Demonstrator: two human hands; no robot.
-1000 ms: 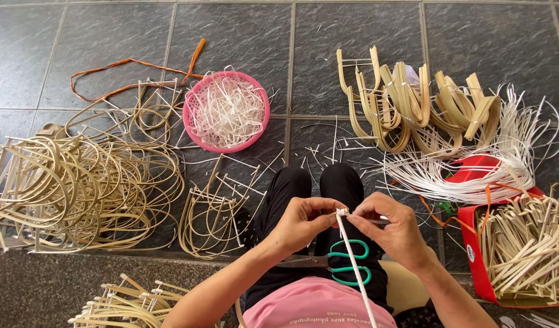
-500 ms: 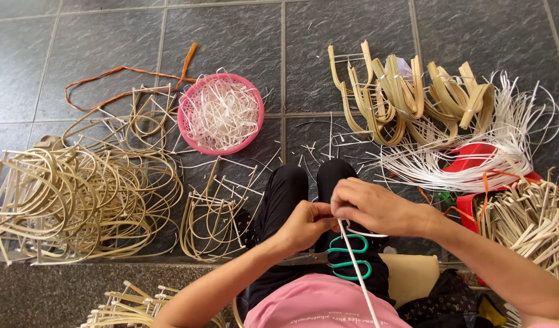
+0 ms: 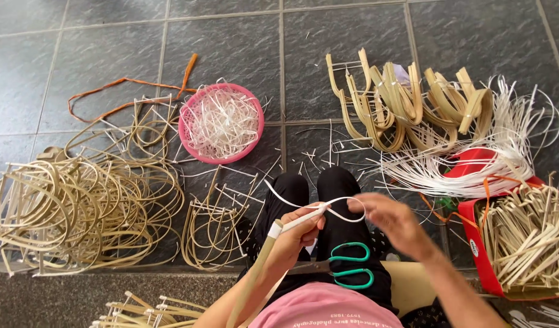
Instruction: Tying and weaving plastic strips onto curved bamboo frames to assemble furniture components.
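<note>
White plastic strip [image 3: 328, 209] is the thing in work here: in the head view it runs from the left hand [image 3: 298, 234] in a thin loop over to the right hand [image 3: 392, 222], above the person's lap. The left hand is closed around a pale bamboo stick [image 3: 255, 276], whose top end is wrapped in white, and it pinches the strip there with the fingers. The right hand is half open with the fingers spread, a little blurred, and its fingertips touch the far end of the loop. On the lap, just under the hands, lie scissors with green handles [image 3: 351, 267]. The person sits on a dark tiled floor [image 3: 231, 42] with black trousers and a pink shirt. In front of the knees stands a pink basket [image 3: 191, 136] full of white strips. Left of it lies a large heap of bent bamboo hoops [image 3: 67, 212], and an orange cord [image 3: 128, 85] lies on the floor behind this heap. Far right are thicker folded bamboo pieces [image 3: 401, 97], beside them a bundle of long white strips [image 3: 467, 164], and near the right edge a red bag [image 3: 480, 249] with short bamboo sticks [image 3: 528, 237]
</note>
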